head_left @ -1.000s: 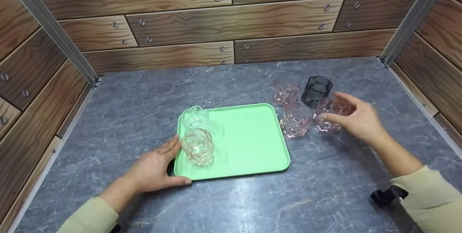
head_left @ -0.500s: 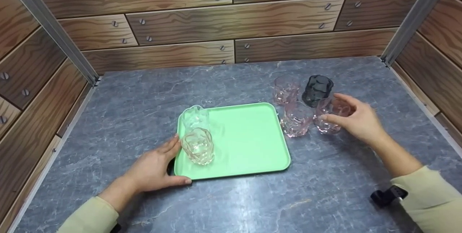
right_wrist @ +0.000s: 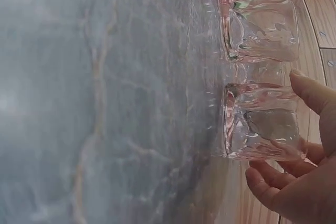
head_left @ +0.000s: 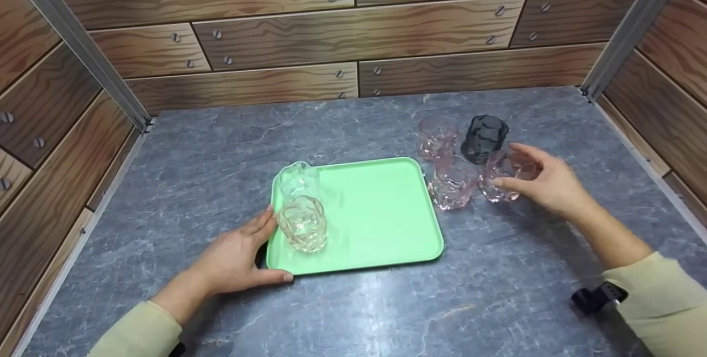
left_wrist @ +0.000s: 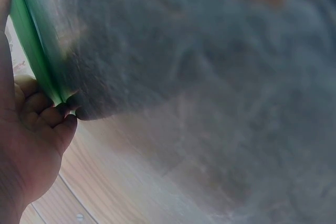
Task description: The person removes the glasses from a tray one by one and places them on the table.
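Pink glass (head_left: 501,170) is upright at R side of the table (head_left: 359,313), in the R hand (head_left: 555,188). Grip there: thumb on one side, fingers curled round the other, pinching it nr the rim. R wrist view has its base abt level w/ the next glass's.

That's the 2nd pink glass (head_left: 453,184), upright, btwn the first one & the tray's R edge; small gap to the first in R wrist view. 3rd pink glass (head_left: 437,137) sits behind it, dark glass (head_left: 485,138) behind the first; can't tell if those two touch anything.

Tray (head_left: 381,219) is green, flat, mid-table. L hand (head_left: 235,257) grips its near L corner: thumb along near edge, fingers at L edge, curled in at the corner per L wrist view.

On tray's L side: clear glass (head_left: 300,180) nr far corner, yellowish glass (head_left: 302,227) in front of it, overlapping in view, so contact unclear.

Sleeves both pale green; black device (head_left: 599,297) at R cuff. Wood-print wall (head_left: 353,25) behind.
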{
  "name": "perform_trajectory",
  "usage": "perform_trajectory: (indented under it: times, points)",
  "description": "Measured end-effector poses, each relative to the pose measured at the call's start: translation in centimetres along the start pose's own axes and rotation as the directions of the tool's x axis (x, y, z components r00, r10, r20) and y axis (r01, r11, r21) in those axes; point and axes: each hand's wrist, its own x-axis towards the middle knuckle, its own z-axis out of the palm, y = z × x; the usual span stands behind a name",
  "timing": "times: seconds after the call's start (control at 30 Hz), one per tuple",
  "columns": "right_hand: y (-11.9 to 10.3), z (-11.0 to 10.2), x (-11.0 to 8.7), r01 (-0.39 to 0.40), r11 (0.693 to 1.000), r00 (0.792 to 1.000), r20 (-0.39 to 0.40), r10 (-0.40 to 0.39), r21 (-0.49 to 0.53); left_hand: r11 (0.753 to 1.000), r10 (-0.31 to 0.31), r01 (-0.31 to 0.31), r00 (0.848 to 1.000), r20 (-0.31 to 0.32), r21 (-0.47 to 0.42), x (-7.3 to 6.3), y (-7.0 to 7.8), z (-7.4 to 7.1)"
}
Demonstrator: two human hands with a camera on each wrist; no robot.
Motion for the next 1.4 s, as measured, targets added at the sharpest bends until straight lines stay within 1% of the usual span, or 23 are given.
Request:
perform_trajectory:
  times: [0.07, 0.13, 0.2, 0.3, 0.37, 0.43, 0.5, 0.57, 0.6, 0.73, 0.8, 0.93, 1.0, 1.2, 1.4]
  points:
    - [-0.3, -0.3, 0.0, -0.005, 1.0, 1.0, 0.019, 0.005, -0.011, 1.0, -0.002, 0.002, 1.0, 0.002, -0.003, 0.0, 0.0, 0.0]
    - [-0.9, -0.7, -0.1, -0.003, 1.0, 1.0, 0.014, 0.003, -0.013, 1.0, -0.004, 0.004, 1.0, 0.005, -0.006, 0.1, 0.0, 0.1]
    - [-1.6, -1.1, -0.1, 0.012, 1.0, 1.0, -0.022, -0.012, -0.015, 1.0, -0.006, 0.006, 1.0, 0.009, -0.011, 0.2, 0.0, 0.1]
    - [-3.2, -1.6, -0.2, 0.07, 0.997, 0.989, -0.126, -0.073, -0.025, 1.0, -0.012, 0.012, 1.0, 0.017, -0.011, 0.2, 0.0, 0.1]
    - [-4.4, -1.7, -0.3, 0.126, 0.991, 0.972, -0.197, -0.13, -0.034, 1.0, -0.014, 0.014, 1.0, 0.021, -0.01, 0.2, 0.0, 0.1]
    - [-5.8, -1.5, -0.5, 0.186, 0.982, 0.946, -0.263, -0.19, -0.041, 1.0, -0.015, 0.015, 1.0, 0.025, -0.007, 0.2, -0.1, 0.1]
    - [-7.2, -1.1, -0.7, 0.246, 0.968, 0.919, -0.308, -0.247, -0.044, 1.0, -0.014, 0.014, 1.0, 0.025, -0.006, 0.2, -0.1, 0.1]
    - [-8.6, -0.5, -0.9, 0.299, 0.953, 0.898, -0.324, -0.297, -0.047, 1.0, -0.013, 0.014, 1.0, 0.023, -0.006, 0.2, -0.1, 0.1]
    - [-9.3, -0.2, -0.9, 0.316, 0.948, 0.893, -0.323, -0.313, -0.045, 1.0, -0.01, 0.01, 1.0, 0.019, -0.007, 0.2, -0.1, 0.1]
    - [-11.9, 1.2, -1.0, 0.373, 0.928, 0.889, -0.279, -0.363, -0.017, 1.0, 0.002, -0.002, 1.0, 0.002, -0.004, 0.1, -0.2, 0.1]
    - [-13.0, 2.0, -0.9, 0.401, 0.916, 0.883, -0.262, -0.389, -0.009, 1.0, 0.008, -0.008, 1.0, -0.005, -0.002, 0.1, -0.2, 0.1]
    - [-14.9, 4.0, -0.5, 0.466, 0.885, 0.862, -0.225, -0.454, 0.004, 1.0, 0.008, -0.008, 1.0, -0.007, -0.001, 0.0, -0.1, 0.1]
    - [-15.9, 5.1, -0.3, 0.486, 0.874, 0.858, -0.201, -0.473, 0.02, 1.0, 0.007, -0.007, 1.0, -0.006, -0.002, 0.0, -0.1, 0.0]
    - [-18.3, 9.1, -0.2, 0.506, 0.86, 0.861, -0.103, -0.498, 0.066, 1.0, -0.001, 0.001, 1.0, -0.001, -0.011, 0.0, 0.0, -0.1]
    - [-19.7, 13.5, -0.4, 0.514, 0.852, 0.857, -0.019, -0.515, 0.098, 1.0, -0.007, 0.007, 1.0, 0.011, -0.007, 0.1, 0.1, 0.0]
